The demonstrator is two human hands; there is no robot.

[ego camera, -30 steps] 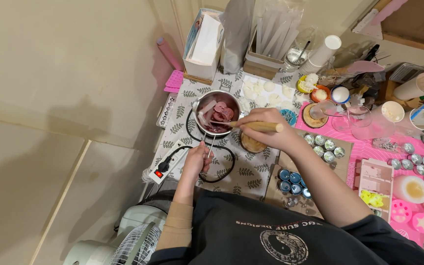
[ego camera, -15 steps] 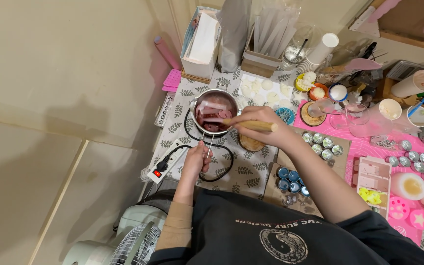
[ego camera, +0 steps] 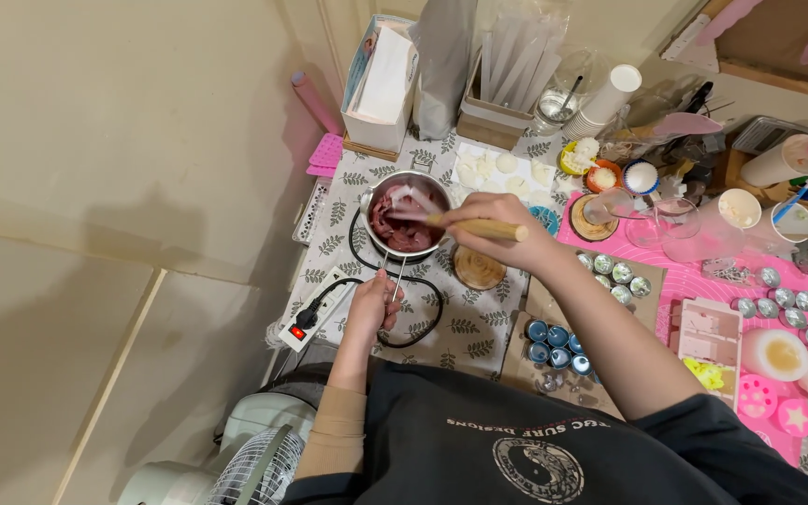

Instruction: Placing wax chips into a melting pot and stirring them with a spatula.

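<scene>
The small round steel saucepan [ego camera: 407,217] of dark pink lumps sits on the leaf-patterned tabletop [ego camera: 479,323], its thin handle pointing toward the person. The left hand [ego camera: 373,304] clenches that handle. The right hand [ego camera: 497,229], wrist bent, grasps a wooden-handled spatula [ego camera: 451,219] lying nearly level, blade in the pan.

I see pot [ego camera: 408,217]: shiny metal, glossy pink mass inside. Spatula [ego camera: 474,226] handle: matt wood. Cloth [ego camera: 479,323]: matt leaf-print fabric. Right mat [ego camera: 703,276]: smooth pink, rubbery look. Near tins [ego camera: 554,341]: glossy metal.
</scene>
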